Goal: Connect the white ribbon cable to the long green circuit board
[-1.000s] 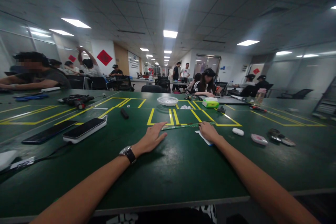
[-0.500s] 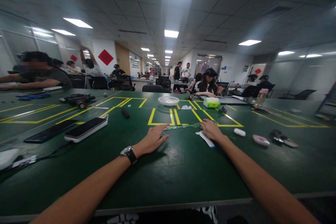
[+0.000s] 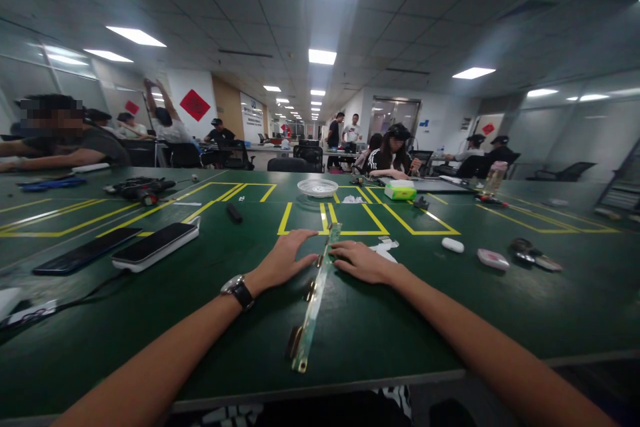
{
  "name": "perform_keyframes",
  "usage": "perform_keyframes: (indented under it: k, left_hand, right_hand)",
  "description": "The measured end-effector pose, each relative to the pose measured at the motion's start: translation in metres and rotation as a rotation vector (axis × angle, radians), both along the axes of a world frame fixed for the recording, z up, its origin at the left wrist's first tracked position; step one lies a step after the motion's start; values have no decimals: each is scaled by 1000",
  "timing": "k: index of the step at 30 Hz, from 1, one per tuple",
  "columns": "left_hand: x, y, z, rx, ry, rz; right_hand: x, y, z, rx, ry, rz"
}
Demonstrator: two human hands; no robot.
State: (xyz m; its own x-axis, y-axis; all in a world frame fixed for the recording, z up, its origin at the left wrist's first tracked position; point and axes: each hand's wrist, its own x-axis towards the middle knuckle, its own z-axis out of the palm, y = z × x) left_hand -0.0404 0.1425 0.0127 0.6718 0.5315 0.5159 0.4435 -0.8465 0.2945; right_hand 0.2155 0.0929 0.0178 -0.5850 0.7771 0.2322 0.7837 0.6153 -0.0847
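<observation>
Long, thin green circuit-board strip with brown tabs (image 3: 315,303) has swung from crosswise to lengthwise versus half a second ago, now running from between the hands toward the near edge of the glossy dark-green tabletop (image 3: 390,333). Bare left hand (image 3: 281,259) holds nothing, thumb spread from fingers, just beside the strip's far part. Bare right hand (image 3: 364,263) has fingertips at its right edge, can't tell if gripping; white paper-like piece (image 3: 386,250) lies just beyond that hand.
</observation>
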Motion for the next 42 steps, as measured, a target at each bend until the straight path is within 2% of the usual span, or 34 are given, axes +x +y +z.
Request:
perform_keyframes:
  k: [4, 6, 7, 8, 11, 12, 14, 16, 18, 20, 25, 27, 42]
  left_hand:
    - [-2, 2, -11, -96, 280, -34]
    - [-3, 2, -14, -111, 366, -50]
    - [-3, 1, -14, -107, 386, -53]
    - [-4, 1, -14, -101, 399, -54]
    - [-5, 1, -11, -96, 427, -54]
    - [-6, 1, -10, -98, 439, -64]
    - [-9, 3, -7, -114, 466, -101]
    - [-13, 7, -5, -140, 491, -148]
    - [-15, 10, -3, -156, 499, -171]
    - [-16, 11, -4, -154, 488, -164]
    - [-10, 8, -8, -129, 448, -90]
    - [-8, 6, -9, -121, 450, -70]
    - [-7, 5, -9, -121, 455, -60]
  right_hand:
    - [-38, -23, 6, 25, 50, 290]
    - [-40, -25, 11, 29, 54, 307]
    - [-35, -23, 14, 37, 51, 251]
    - [-27, -21, 17, 46, 36, 135]
    - [8, -11, 24, 57, -61, -399]
    - [20, -8, 24, 52, -84, -521]
    - [39, -5, 23, 31, -115, -667]
    - [46, -3, 19, 8, -128, -703]
    - [41, -3, 15, -13, -132, -647]
    - [25, -4, 12, -27, -126, -518]
    - [-17, -13, 5, -42, 78, -52]
    - [-24, -16, 3, -44, 177, 66]
    - [-20, -19, 5, -70, 215, 143]
